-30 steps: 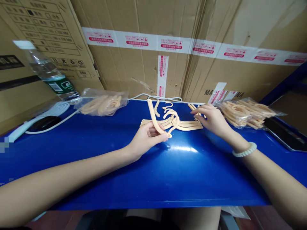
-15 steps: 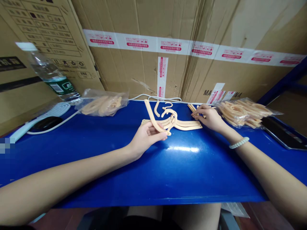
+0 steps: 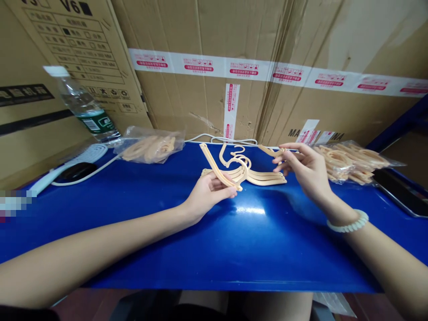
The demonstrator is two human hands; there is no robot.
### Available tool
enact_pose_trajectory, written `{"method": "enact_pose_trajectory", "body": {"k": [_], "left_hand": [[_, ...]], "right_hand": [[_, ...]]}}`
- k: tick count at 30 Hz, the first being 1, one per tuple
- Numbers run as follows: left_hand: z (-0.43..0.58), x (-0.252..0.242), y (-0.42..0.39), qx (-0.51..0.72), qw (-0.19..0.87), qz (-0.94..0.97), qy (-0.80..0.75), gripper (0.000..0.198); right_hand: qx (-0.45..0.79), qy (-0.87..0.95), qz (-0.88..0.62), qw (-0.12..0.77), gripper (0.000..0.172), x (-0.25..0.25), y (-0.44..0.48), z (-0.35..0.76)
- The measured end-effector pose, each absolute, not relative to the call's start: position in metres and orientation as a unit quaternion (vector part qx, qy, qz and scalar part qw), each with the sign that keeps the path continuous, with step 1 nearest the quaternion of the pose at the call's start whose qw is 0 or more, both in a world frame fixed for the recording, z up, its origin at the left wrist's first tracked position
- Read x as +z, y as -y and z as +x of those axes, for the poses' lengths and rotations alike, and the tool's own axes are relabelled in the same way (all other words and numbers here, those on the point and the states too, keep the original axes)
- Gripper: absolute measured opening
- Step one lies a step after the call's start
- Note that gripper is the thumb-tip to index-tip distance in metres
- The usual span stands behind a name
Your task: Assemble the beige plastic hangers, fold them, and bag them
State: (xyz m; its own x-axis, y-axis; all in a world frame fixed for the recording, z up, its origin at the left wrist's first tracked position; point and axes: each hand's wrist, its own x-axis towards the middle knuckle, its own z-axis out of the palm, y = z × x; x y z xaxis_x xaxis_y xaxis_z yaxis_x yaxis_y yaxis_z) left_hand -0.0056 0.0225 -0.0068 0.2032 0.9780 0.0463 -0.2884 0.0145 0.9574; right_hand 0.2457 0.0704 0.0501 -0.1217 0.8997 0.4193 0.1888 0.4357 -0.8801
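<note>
Between the fingers and thumb of my left hand (image 3: 214,191) is a beige hanger arm with a hook (image 3: 214,162), its long arm tilted up to the left. My right hand (image 3: 304,169) pinches another beige hanger arm (image 3: 266,150) above the table, its end pointing left; part of it is hidden by the fingers. Behind my left hand lies a stack of beige hangers (image 3: 267,178) with their hooks together. A loose curved arm (image 3: 222,154) and a loose hook (image 3: 239,149) lie farther back.
Bagged beige hanger parts lie at the right (image 3: 354,160) and in a clear bag (image 3: 150,145) at the left. A water bottle (image 3: 96,120), a black mouse (image 3: 79,170) and a white cable (image 3: 90,178) are at the left. A dark phone-like device (image 3: 401,191) lies far right; cardboard boxes (image 3: 200,107) stand behind.
My right hand has lifted a hanger arm off the pile at the back right and come nearer. My left hand keeps its hold on the hooked arm. The view has shifted slightly.
</note>
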Motion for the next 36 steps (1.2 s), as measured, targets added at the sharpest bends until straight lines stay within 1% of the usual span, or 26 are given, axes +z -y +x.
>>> {"method": "enact_pose_trajectory", "body": {"k": [3, 6, 12, 15, 17, 20, 22, 26, 30, 33, 36], "left_hand": [[-0.005, -0.009, -0.023, 0.523, 0.613, 0.470, -0.360, 0.035], [-0.005, -0.010, -0.024, 0.525, 0.609, 0.477, -0.355, 0.035], [-0.006, -0.009, -0.024, 0.521, 0.608, 0.478, -0.361, 0.033], [-0.007, -0.009, -0.024, 0.518, 0.610, 0.481, -0.358, 0.033], [-0.006, -0.009, -0.024, 0.518, 0.608, 0.484, -0.356, 0.033], [-0.005, -0.010, -0.025, 0.524, 0.608, 0.484, -0.350, 0.034], [-0.005, -0.011, -0.025, 0.530, 0.608, 0.480, -0.346, 0.034], [-0.005, -0.011, -0.025, 0.528, 0.604, 0.487, -0.345, 0.033], [-0.006, -0.009, -0.024, 0.518, 0.591, 0.512, -0.347, 0.031], [-0.007, -0.009, -0.024, 0.501, 0.583, 0.534, -0.353, 0.029], [-0.007, -0.009, -0.025, 0.488, 0.580, 0.548, -0.354, 0.028]], "right_hand": [[0.455, 0.603, -0.397, 0.521, 0.038, 0.046, -0.063, 0.237], [0.526, 0.558, -0.393, 0.508, 0.038, 0.039, -0.060, 0.233], [0.603, 0.485, -0.405, 0.487, 0.030, 0.027, -0.058, 0.231], [0.638, 0.450, -0.397, 0.483, 0.036, 0.025, -0.053, 0.227], [0.664, 0.443, -0.385, 0.462, 0.039, 0.025, -0.049, 0.223], [0.691, 0.457, -0.372, 0.418, 0.029, 0.025, -0.042, 0.216], [0.691, 0.478, -0.369, 0.397, 0.024, 0.023, -0.037, 0.213], [0.668, 0.512, -0.368, 0.396, 0.028, 0.017, -0.033, 0.209], [0.618, 0.567, -0.367, 0.402, 0.026, 0.013, -0.032, 0.207], [0.567, 0.632, -0.361, 0.386, 0.024, 0.013, -0.032, 0.207], [0.540, 0.663, -0.363, 0.370, 0.025, 0.013, -0.032, 0.208]]}}
